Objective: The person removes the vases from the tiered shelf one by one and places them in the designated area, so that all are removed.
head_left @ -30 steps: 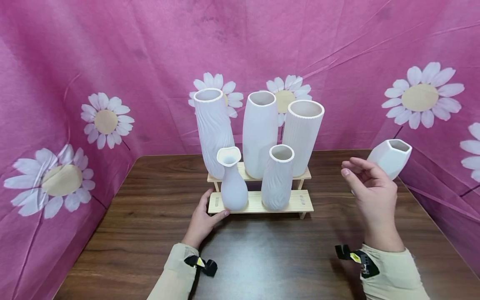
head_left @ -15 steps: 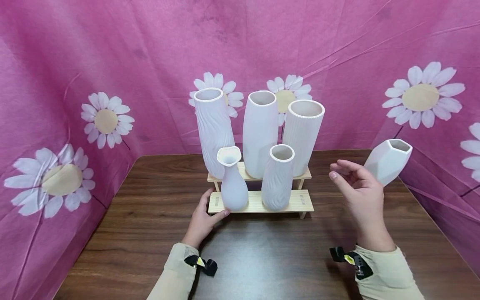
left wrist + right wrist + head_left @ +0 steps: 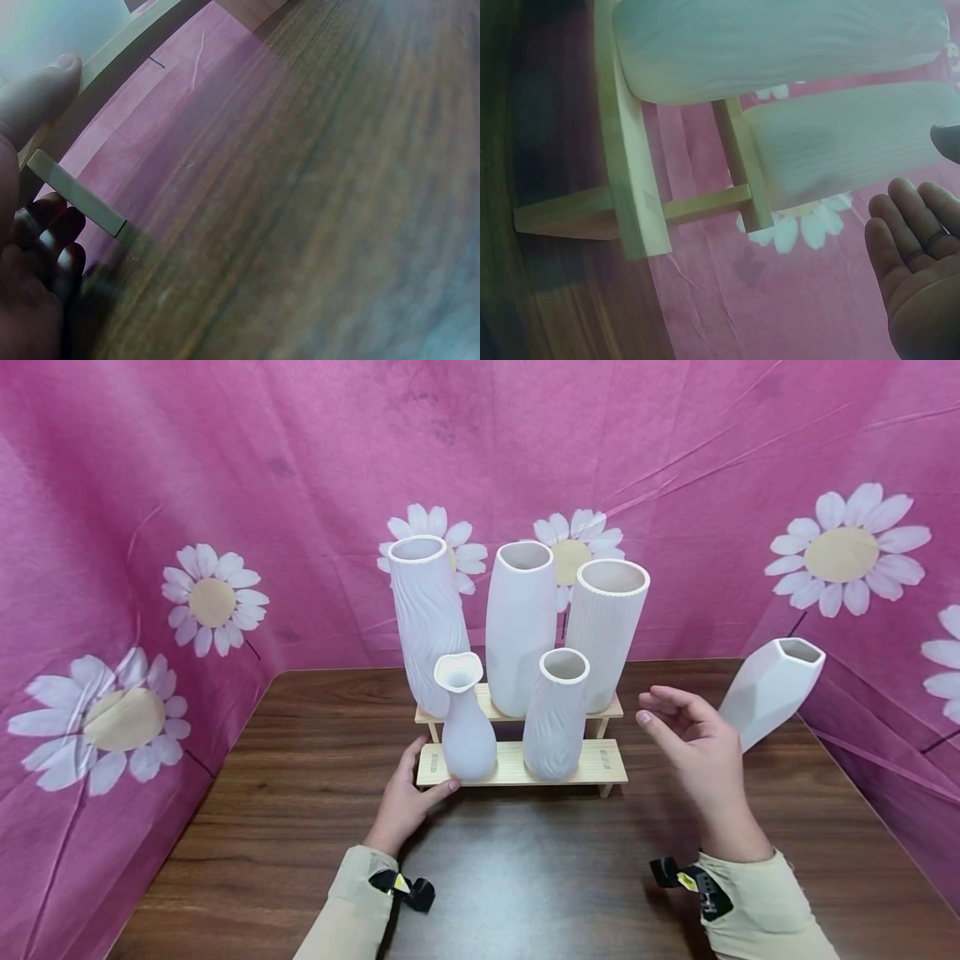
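Observation:
A two-step wooden stand (image 3: 510, 763) bears white vases. My left hand (image 3: 403, 802) grips its left end, thumb (image 3: 64, 64) on the front edge of the lower step and fingers curled below by a leg (image 3: 79, 191). The lower step holds a flared-neck vase (image 3: 469, 735) and a short rippled vase (image 3: 557, 718). Off to the right, a faceted white vase (image 3: 772, 689) stands on the table, its lower part hidden behind my right hand (image 3: 701, 752). That hand holds nothing in its palm; its fingers (image 3: 911, 225) are loosely bent in the right wrist view.
Along the upper step stand three taller vases: a wavy one (image 3: 427, 618), a smooth one (image 3: 521, 627) and a ribbed one (image 3: 606, 627). The brown wooden table (image 3: 300, 760) ends at a pink cloth (image 3: 315, 460) printed with daisies.
My right hand has moved left, away from the faceted vase and toward the stand, uncovering more of that vase. The left hand and the stand have stayed in place.

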Motion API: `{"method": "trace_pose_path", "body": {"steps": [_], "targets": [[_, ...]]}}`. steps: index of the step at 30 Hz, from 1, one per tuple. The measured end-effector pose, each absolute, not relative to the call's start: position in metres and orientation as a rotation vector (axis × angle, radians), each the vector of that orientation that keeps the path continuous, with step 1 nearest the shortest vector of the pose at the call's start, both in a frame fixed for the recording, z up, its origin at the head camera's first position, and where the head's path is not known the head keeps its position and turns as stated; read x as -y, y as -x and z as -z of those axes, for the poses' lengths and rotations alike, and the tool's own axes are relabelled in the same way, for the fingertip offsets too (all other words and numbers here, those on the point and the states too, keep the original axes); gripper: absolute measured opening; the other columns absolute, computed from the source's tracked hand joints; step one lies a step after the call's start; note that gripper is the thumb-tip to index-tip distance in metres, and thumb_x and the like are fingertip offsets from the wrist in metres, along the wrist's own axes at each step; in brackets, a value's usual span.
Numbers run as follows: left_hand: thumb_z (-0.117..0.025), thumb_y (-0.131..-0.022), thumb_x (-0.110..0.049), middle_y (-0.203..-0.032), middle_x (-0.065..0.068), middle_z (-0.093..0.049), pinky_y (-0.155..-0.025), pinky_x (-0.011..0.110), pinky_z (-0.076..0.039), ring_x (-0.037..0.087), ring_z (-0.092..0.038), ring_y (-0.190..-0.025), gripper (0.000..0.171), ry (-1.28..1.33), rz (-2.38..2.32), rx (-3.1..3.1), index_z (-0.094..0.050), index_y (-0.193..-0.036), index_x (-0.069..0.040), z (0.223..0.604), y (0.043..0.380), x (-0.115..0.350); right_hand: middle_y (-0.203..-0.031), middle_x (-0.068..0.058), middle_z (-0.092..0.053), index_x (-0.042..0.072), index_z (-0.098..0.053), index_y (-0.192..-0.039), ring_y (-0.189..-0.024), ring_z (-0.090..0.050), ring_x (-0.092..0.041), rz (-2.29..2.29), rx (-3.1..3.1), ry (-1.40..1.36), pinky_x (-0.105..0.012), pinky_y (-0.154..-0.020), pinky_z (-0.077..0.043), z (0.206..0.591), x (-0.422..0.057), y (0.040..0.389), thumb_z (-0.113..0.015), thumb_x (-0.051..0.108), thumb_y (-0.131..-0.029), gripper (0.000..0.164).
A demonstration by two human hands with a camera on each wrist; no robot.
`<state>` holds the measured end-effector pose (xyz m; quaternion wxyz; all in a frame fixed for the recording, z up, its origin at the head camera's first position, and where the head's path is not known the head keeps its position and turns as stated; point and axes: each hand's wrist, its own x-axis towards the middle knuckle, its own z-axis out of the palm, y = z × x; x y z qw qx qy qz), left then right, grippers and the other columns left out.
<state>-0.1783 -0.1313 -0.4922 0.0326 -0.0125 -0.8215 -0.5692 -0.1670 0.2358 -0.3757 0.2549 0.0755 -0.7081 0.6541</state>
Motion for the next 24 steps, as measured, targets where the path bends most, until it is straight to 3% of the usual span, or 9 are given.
{"method": "trace_pose_path", "body": {"steps": [17, 24], "targets": [[-0.089, -0.078, -0.027, -0.155, 0.015, -0.042, -0.117, 0.052, -0.026, 0.031, -0.038, -0.142, 0.094, 0.045, 1.744, 2.533, -0.036, -0.154, -0.009, 0.491, 0.177, 0.132, -0.113, 0.002, -0.07, -0.008, -0.062, -0.125, -0.1, -0.067, -0.007, -1.695, 2.093, -0.292, -0.018, -0.088, -0.053, 0.388, -0.22, 0.168, -0.071, -0.01, -0.088, 0.038], [-0.089, -0.078, -0.026, -0.154, 0.015, -0.043, -0.117, 0.052, -0.027, 0.031, -0.039, -0.141, 0.094, 0.054, 1.743, 2.526, -0.036, -0.154, -0.01, 0.491, 0.177, 0.131, -0.124, -0.02, -0.065, -0.008, -0.059, -0.128, -0.104, -0.067, -0.006, -1.714, 2.126, -0.299, -0.022, -0.091, -0.053, 0.391, -0.214, 0.168, -0.072, -0.007, -0.088, 0.042]]}}
